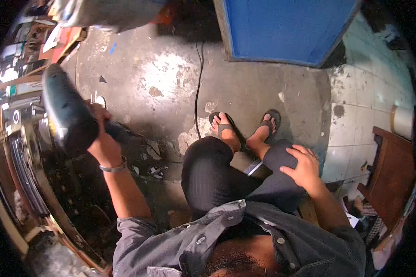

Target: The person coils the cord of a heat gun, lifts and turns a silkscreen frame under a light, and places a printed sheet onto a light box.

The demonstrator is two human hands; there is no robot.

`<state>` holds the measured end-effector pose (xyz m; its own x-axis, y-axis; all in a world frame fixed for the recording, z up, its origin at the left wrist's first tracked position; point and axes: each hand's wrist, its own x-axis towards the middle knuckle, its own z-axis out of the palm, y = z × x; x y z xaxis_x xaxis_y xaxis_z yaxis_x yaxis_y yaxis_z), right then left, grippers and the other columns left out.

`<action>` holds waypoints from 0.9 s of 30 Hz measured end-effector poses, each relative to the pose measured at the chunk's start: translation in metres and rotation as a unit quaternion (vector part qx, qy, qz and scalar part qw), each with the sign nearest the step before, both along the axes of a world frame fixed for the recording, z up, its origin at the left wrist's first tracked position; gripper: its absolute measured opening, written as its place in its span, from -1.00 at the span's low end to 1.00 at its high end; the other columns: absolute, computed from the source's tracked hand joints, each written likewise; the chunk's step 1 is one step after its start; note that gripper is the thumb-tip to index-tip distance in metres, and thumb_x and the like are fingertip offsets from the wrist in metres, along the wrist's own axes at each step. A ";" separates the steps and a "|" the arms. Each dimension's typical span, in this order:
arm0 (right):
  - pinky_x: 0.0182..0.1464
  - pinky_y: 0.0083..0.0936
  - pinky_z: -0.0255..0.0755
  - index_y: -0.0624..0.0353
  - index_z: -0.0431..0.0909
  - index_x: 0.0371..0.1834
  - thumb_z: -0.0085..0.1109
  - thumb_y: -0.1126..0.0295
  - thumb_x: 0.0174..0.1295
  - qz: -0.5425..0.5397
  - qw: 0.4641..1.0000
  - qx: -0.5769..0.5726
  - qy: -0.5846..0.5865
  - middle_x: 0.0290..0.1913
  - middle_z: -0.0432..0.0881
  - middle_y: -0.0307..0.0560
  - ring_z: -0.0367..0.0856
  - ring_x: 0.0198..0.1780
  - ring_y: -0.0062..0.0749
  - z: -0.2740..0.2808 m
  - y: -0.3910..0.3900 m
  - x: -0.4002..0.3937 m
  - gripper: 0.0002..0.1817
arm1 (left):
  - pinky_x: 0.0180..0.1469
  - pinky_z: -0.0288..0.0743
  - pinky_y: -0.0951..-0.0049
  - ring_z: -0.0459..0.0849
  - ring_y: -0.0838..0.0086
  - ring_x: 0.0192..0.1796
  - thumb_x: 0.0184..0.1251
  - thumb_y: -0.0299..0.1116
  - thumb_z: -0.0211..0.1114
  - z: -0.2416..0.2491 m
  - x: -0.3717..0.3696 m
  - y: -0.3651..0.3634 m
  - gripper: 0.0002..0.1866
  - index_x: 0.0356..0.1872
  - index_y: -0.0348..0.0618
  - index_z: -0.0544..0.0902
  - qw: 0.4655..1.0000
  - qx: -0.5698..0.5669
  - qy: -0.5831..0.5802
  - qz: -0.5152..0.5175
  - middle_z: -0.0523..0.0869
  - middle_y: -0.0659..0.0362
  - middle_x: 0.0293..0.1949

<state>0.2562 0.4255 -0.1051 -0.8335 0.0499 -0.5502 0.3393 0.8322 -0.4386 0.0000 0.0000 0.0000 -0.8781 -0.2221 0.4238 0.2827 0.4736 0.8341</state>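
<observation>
My left hand is raised at the left and closed on a teal-and-black tool, shaped like a hair dryer or heat gun. Its long rounded body slants up and away from me, with the dark thick end nearest my wrist. Blur hides its exact kind, and its body covers part of my fingers. A dark part sticks out to the right of the hand. My right hand lies on my right knee with the fingers spread, holding nothing.
A blue panel stands ahead. A black cable crosses the concrete floor near my sandals. Cluttered shelving lines the left side. At the right are a tiled strip and a brown wooden piece.
</observation>
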 end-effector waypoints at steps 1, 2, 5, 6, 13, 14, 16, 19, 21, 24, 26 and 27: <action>0.34 -0.17 0.25 0.05 0.66 0.09 0.50 0.02 -0.17 -0.011 1.000 -0.020 -0.007 0.19 0.57 -0.04 0.49 0.23 -0.09 0.023 -0.008 0.013 -0.32 | -0.12 0.51 0.44 0.61 0.42 -0.30 0.19 -0.49 0.32 0.014 0.002 -0.015 -0.64 0.05 -0.16 0.62 0.998 -0.013 -0.054 0.020 0.63 0.13 -0.36; 0.33 -0.16 0.27 0.07 0.66 0.08 0.50 0.02 -0.18 -0.022 0.999 -0.039 -0.013 0.17 0.58 -0.04 0.50 0.22 -0.09 0.044 -0.015 0.025 -0.32 | -0.12 0.51 0.44 0.61 0.43 -0.30 0.19 -0.49 0.30 0.027 0.006 -0.024 -0.64 0.05 -0.17 0.62 0.997 -0.045 -0.058 0.033 0.64 0.15 -0.36; 0.25 -0.18 0.36 0.10 0.67 0.05 0.47 0.02 -0.16 -0.012 0.998 -0.055 0.013 0.16 0.59 -0.02 0.54 0.16 -0.06 -0.050 0.039 -0.078 -0.34 | -0.17 0.50 0.42 0.60 0.43 -0.32 0.21 -0.53 0.25 -0.081 -0.101 0.028 -0.64 0.07 -0.21 0.61 0.966 -0.254 -0.012 0.042 0.64 0.19 -0.33; 0.21 -0.19 0.41 0.11 0.67 0.04 0.46 0.00 -0.16 -0.028 0.997 -0.071 0.014 0.11 0.61 0.00 0.58 0.11 -0.04 -0.055 0.047 -0.093 -0.34 | -0.20 0.49 0.39 0.60 0.43 -0.33 0.26 -0.57 0.24 -0.084 -0.104 0.032 -0.66 0.08 -0.25 0.59 0.909 -0.414 0.032 0.038 0.64 0.19 -0.28; 0.16 -0.24 0.50 0.04 0.68 0.06 0.42 -0.14 -0.04 -0.095 0.977 -0.160 -0.099 0.01 0.71 0.06 0.68 0.05 -0.05 -0.061 0.057 -0.113 -0.35 | -0.28 0.40 0.50 0.50 0.55 -0.36 0.26 -0.51 0.32 -0.063 -0.132 0.038 -0.86 -0.17 -0.24 0.66 0.985 0.008 -0.046 0.168 0.63 0.28 -0.37; 0.17 -0.25 0.48 0.05 0.68 0.06 0.41 -0.12 -0.02 -0.093 0.970 -0.170 -0.147 0.03 0.70 0.06 0.65 0.08 -0.06 -0.072 0.060 -0.123 -0.36 | -0.32 0.40 0.50 0.51 0.55 -0.40 0.24 -0.55 0.29 -0.041 -0.144 0.047 -0.87 -0.20 -0.25 0.67 0.985 0.030 -0.021 0.171 0.63 0.28 -0.40; 0.17 -0.25 0.48 0.05 0.68 0.06 0.40 -0.12 -0.01 -0.142 0.958 -0.166 -0.188 0.03 0.69 0.06 0.64 0.10 -0.05 -0.066 0.052 -0.141 -0.37 | -0.34 0.38 0.50 0.50 0.56 -0.41 0.22 -0.57 0.28 0.005 -0.161 0.054 -0.86 -0.19 -0.25 0.66 0.984 0.045 -0.009 0.175 0.60 0.29 -0.41; 0.06 -0.24 0.53 -0.01 0.66 0.10 0.35 -0.11 0.06 -0.107 0.977 -0.108 -0.147 -0.01 0.73 -0.13 0.68 0.04 -0.18 -0.068 0.034 -0.167 -0.41 | -0.35 0.38 0.53 0.53 0.59 -0.34 0.22 -0.52 0.32 0.057 -0.174 0.010 -0.82 -0.16 -0.23 0.62 0.986 0.040 -0.043 0.157 0.61 0.31 -0.31; 0.13 -0.20 0.49 -0.03 0.64 0.13 0.32 -0.14 0.07 -0.080 0.981 -0.061 -0.165 0.03 0.71 -0.12 0.64 0.10 -0.12 -0.055 0.022 -0.189 -0.39 | -0.32 0.42 0.52 0.55 0.59 -0.32 0.21 -0.48 0.34 0.091 -0.171 -0.003 -0.79 -0.14 -0.22 0.60 0.985 -0.032 -0.031 0.165 0.62 0.30 -0.28; 0.14 -0.15 0.48 0.01 0.63 0.14 0.32 -0.13 0.07 -0.057 0.987 -0.037 -0.143 0.06 0.69 -0.05 0.62 0.13 -0.08 -0.051 0.015 -0.212 -0.37 | -0.19 0.48 0.50 0.57 0.59 -0.27 0.19 -0.46 0.35 0.125 -0.164 -0.006 -0.74 -0.09 -0.22 0.58 0.986 -0.039 -0.060 0.147 0.63 0.27 -0.23; 0.14 -0.13 0.48 0.03 0.63 0.14 0.33 -0.10 0.07 -0.050 0.996 -0.015 -0.078 0.07 0.68 -0.02 0.61 0.14 -0.08 -0.063 0.014 -0.225 -0.38 | 0.02 0.48 0.46 0.62 0.49 -0.14 0.12 -0.38 0.41 0.117 -0.165 -0.006 -0.60 -0.02 -0.30 0.57 0.987 0.000 -0.072 0.145 0.67 0.21 -0.13; 0.13 -0.16 0.49 0.06 0.62 0.14 0.34 0.00 0.10 -0.067 0.992 -0.028 -0.099 0.05 0.68 0.03 0.63 0.12 -0.08 -0.051 0.016 -0.244 -0.43 | 0.03 0.47 0.47 0.61 0.50 -0.13 0.11 -0.36 0.43 0.111 -0.151 -0.010 -0.59 -0.02 -0.30 0.57 0.983 0.007 -0.110 0.145 0.66 0.22 -0.14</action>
